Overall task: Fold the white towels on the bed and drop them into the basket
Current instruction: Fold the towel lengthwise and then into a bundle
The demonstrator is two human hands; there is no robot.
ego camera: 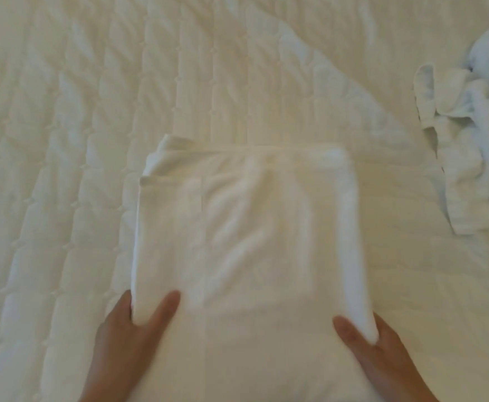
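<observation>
Your left grip and right grip each pinch a near corner of the folded towel on the bed; lift both evenly so layers don't slip.

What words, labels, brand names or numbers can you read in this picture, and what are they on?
None: no readable text anywhere. The folded towel, the crumpled towels and the quilted bed cover show plain white, with no tag or print visible; the picture is also blurred.
</observation>
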